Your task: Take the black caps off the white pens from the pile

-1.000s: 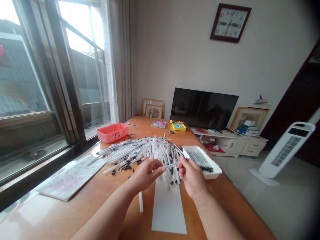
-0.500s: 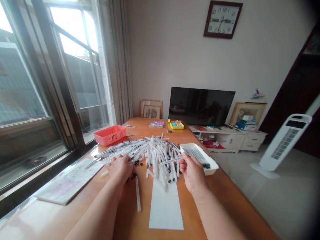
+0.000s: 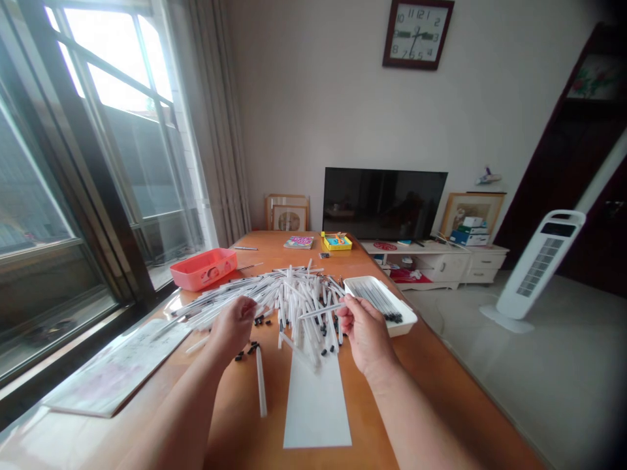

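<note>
Daylight from the window [image 3: 117, 163] on the left falls across a glossy brown table [image 3: 235, 424], with a grey wall [image 3: 313, 85] and a dark television [image 3: 385, 202] beyond its far end. From the head view, our only one, we look down at our two bare hands over a heap of pale tubes [image 3: 296, 290].

Our right hand [image 3: 365, 329] is closed in a pinch, thumb against fingers, on one end of a pale tube [image 3: 321, 312]. That tube lies between our hands, its long axis running mostly sideways across the front of the heap; its free end points left, toward our left hand [image 3: 236, 325], and dips a little nearer to us. Our right hand is the nearer, since it grips the tube; our left is well apart from the free end, a gap between them.

Our left hand's fingers are curled in, and we cannot tell whether anything sits between them. Small black caps [image 3: 239, 356] lie just beside it, and a loose tube [image 3: 261, 385] lies closer to us, pointing our way. Just beyond our right hand stands a white tray [image 3: 405, 326] holding a row of black-tipped tubes [image 3: 375, 297].
</note>
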Tool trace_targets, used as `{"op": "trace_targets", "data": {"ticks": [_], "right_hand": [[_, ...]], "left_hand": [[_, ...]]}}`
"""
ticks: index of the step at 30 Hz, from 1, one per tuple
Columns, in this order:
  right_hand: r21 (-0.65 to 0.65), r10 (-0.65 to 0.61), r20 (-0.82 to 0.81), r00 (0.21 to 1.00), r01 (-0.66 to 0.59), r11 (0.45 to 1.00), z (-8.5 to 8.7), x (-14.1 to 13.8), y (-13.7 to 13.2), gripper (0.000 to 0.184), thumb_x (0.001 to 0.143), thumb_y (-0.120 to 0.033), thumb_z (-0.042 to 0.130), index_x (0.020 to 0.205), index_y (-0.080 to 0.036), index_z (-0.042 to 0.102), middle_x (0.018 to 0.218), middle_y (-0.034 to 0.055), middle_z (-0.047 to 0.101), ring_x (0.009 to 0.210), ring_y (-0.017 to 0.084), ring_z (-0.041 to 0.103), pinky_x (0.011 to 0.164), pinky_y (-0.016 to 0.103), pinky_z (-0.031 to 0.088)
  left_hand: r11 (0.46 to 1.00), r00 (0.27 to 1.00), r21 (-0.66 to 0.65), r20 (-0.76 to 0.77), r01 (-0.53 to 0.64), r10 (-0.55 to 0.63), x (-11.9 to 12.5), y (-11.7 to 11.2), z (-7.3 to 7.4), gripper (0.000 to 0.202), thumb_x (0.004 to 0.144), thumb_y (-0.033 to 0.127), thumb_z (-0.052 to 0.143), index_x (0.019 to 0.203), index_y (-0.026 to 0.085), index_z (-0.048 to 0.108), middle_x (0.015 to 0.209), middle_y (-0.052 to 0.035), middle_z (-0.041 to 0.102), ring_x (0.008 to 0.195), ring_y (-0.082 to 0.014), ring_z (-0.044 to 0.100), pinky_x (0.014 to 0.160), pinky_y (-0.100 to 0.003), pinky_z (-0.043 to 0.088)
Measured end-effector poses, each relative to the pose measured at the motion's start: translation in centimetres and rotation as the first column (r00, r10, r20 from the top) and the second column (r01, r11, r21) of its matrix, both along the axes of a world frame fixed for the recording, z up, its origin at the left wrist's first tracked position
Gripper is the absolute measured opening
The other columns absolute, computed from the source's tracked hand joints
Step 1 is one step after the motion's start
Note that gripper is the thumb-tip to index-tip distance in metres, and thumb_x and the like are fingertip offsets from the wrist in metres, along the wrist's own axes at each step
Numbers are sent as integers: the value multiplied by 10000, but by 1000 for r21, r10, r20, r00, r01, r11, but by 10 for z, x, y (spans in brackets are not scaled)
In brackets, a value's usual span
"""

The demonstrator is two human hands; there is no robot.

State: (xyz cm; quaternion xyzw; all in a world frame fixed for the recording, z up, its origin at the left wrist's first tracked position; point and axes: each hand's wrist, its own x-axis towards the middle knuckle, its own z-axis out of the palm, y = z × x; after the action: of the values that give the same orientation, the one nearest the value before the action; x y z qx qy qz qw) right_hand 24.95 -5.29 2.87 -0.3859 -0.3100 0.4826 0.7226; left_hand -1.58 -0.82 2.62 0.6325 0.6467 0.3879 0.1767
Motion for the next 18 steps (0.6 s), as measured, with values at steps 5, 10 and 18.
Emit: {"op": "trace_targets", "data": {"ticks": [5, 10, 18], "right_hand": [[49, 39, 6, 999, -39, 998, 8, -5, -7, 271, 773, -426, 744, 809, -168, 668, 686, 38, 687, 558, 100, 543, 505, 205, 430], [64, 40, 42, 998, -42, 997, 9, -8, -9, 281, 783, -434, 736, 840, -165, 677, 709, 46, 700, 584, 109, 568, 528, 213, 448], [43, 27, 34, 999, -28, 999, 8, -8, -9, 284, 774, -437, 741, 842, -169, 676, 704, 47, 706, 576, 110, 572, 527, 215, 450]], "left_hand": [[912, 783, 37, 499, 410, -372, 26, -17, 11, 372, 764, 495, 685, 974, 194, 623, 855, -32, 642, 794, -176, 570, 775, -294, 442], [845, 682, 27, 577, 534, -449, 34, -25, 15, 298, 793, 450, 697, 934, 189, 666, 852, -29, 643, 776, -148, 547, 761, -268, 435], [854, 531, -1, 783, 521, -323, 34, -26, 17, 415, 794, 360, 727, 1179, 208, 695, 885, -43, 651, 765, -134, 549, 758, -267, 462]]}}
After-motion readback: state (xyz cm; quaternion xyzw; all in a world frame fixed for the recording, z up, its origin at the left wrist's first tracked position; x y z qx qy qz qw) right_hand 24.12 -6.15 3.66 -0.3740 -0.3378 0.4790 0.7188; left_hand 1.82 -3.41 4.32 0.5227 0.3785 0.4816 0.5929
